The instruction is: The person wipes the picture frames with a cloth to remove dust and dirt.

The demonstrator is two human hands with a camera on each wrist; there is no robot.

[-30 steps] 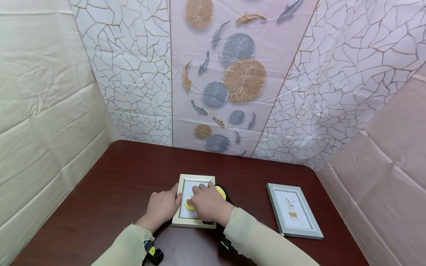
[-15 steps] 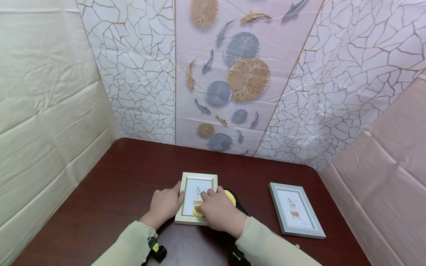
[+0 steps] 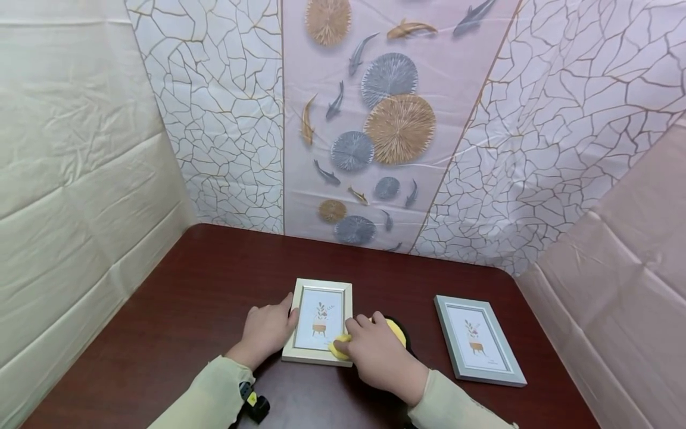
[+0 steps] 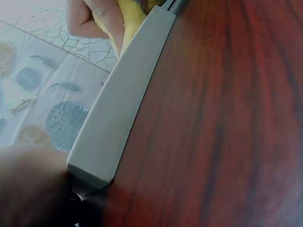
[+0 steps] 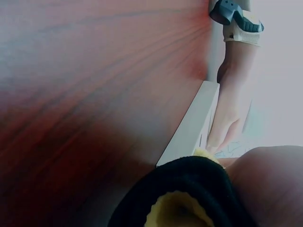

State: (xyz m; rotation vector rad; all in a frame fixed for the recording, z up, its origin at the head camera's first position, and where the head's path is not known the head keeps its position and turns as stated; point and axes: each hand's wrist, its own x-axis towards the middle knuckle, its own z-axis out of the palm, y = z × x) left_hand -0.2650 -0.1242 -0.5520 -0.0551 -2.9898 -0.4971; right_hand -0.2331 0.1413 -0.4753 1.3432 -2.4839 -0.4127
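A cream picture frame (image 3: 290,345) with a plant print lies flat on the dark red table, and its light side shows in the left wrist view as a long frame edge (image 4: 118,99). My left hand (image 3: 265,330) holds the frame at its left side, thumb and index finger on that edge. In my right hand (image 3: 383,357) is a bunched yellow-and-black cloth (image 3: 396,332), gripped at the frame's lower right corner. The right wrist view shows the cloth (image 5: 189,172) with a black outside and yellow inside; the fingers beneath it are hidden.
A grey-green picture frame (image 3: 447,333) with a similar print lies on the table (image 3: 230,262) to the right. Patterned wall hangings (image 3: 225,119) stand behind the table, with pale cloth sides (image 3: 80,179) at left and right.
My right hand has slid the cloth right and toward me across the cream frame, from the middle of the print to the lower right corner. The left hand stays at the left edge.
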